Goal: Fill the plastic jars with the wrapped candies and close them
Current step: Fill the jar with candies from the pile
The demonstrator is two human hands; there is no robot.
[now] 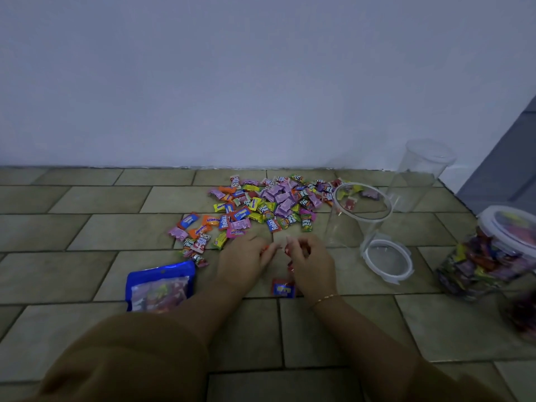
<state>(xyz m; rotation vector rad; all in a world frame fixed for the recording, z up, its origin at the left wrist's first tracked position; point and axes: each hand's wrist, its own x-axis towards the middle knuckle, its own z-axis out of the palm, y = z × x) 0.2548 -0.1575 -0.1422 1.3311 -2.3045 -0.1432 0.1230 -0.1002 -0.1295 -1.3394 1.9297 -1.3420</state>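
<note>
Colourful wrapped candies (255, 207) lie heaped on the tiled floor (87, 233) just beyond both hands; the left hand (242, 261) pinches an orange one, and the right hand (311, 265) curls around red ones, another red candy (282, 287) lying under it. Right of the heap stands an open clear plastic jar (358, 216), its ring-shaped lid (387, 261) flat beside it, a second empty jar (420, 172) behind. A filled, lidded jar (490, 253) stands far right, and a blue candy bag (159, 285) lies left.
</note>
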